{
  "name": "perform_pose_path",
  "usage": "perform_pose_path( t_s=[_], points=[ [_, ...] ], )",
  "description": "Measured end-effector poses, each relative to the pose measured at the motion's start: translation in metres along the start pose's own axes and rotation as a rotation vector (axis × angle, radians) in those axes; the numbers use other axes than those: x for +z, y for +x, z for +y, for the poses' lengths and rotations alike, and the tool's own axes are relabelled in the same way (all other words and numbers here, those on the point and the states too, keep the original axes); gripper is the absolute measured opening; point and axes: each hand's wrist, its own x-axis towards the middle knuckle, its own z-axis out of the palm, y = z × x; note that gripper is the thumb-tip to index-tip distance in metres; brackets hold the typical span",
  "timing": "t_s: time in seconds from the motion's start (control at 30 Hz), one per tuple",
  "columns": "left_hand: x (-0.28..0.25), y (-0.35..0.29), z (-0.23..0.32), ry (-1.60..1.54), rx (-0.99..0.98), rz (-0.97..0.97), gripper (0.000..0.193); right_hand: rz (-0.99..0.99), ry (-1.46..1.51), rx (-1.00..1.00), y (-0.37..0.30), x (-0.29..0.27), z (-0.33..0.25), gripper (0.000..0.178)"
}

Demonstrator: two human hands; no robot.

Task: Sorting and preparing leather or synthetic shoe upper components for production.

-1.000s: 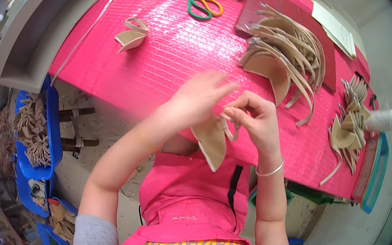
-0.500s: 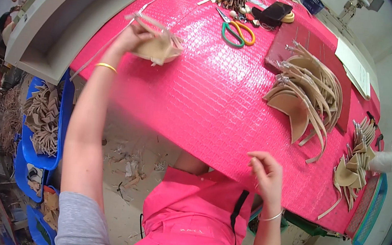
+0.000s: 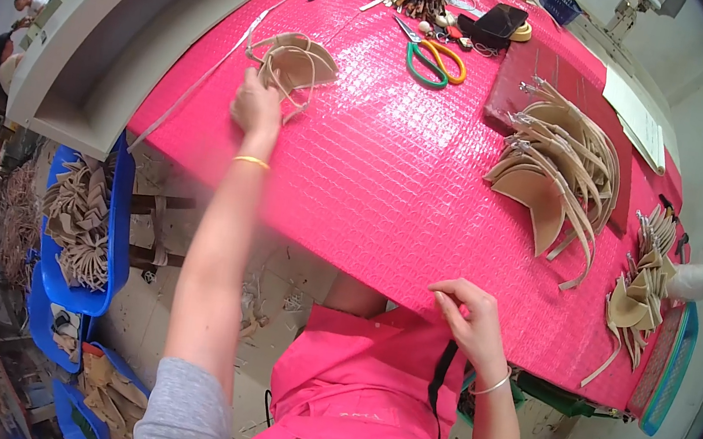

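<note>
On the left of the pink-covered table, my left hand (image 3: 257, 109) has its fingers closed at the near edge of a beige curved piece with thin straps (image 3: 302, 66). The piece rests on the table, its hollow side showing and one strap looping down beside my hand. The fingertips are partly hidden against it. Over the front edge of the table, my right hand (image 3: 473, 324) is loosely bent, thumb and forefinger stretched out with a small gap between them; nothing shows in it. A stack of similar beige pieces (image 3: 544, 169) lies at the right, partly on a dark red board (image 3: 520, 82).
Scissors with green and yellow handles (image 3: 430, 63) lie open at the back. More beige pieces (image 3: 636, 297) and a white roll (image 3: 691, 282) are at the far right. A grey-white shelf (image 3: 115, 55) borders the left side; blue bins (image 3: 118, 251) stand below.
My left hand has moved right and nearer to me, round to the near side of the beige piece, which has turned and now rests on the table. My right hand has hardly moved.
</note>
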Motion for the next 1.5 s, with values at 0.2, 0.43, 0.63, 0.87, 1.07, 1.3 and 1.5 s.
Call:
perform_pose_path(
  t_s=[0.2,0.43,0.63,0.87,1.07,1.3,1.5],
  points=[
    [0.012,0.005,0.006,0.014,-0.059,-0.197,0.059,0.000,-0.123,-0.132,0.005,-0.011,-0.005,0.011],
    [0.005,0.020,-0.033,-0.340,0.140,-0.142,0.039,0.247,-0.075,-0.096,0.033,-0.048,0.009,0.009],
    [-0.015,0.004,-0.012,-0.652,0.086,-0.507,0.016,0.412,-0.100,-0.243,0.047,-0.056,-0.006,0.008],
    [0.000,0.019,-0.018,-0.917,-0.145,-0.211,0.018,0.262,-0.172,-0.206,0.042,-0.052,0.002,0.008],
    [0.012,0.026,-0.013,-0.072,0.154,-0.060,0.036,0.251,-0.218,-0.242,0.039,-0.052,0.003,0.007],
    [-0.027,0.031,-0.052,-0.753,0.050,-0.021,0.044,0.746,-0.655,-0.385,0.071,-0.088,0.016,0.015],
    [-0.080,-0.119,0.110,-0.771,0.628,-0.345,0.027,0.693,-0.873,-0.234,0.095,-0.101,0.040,0.017]
  ],
)
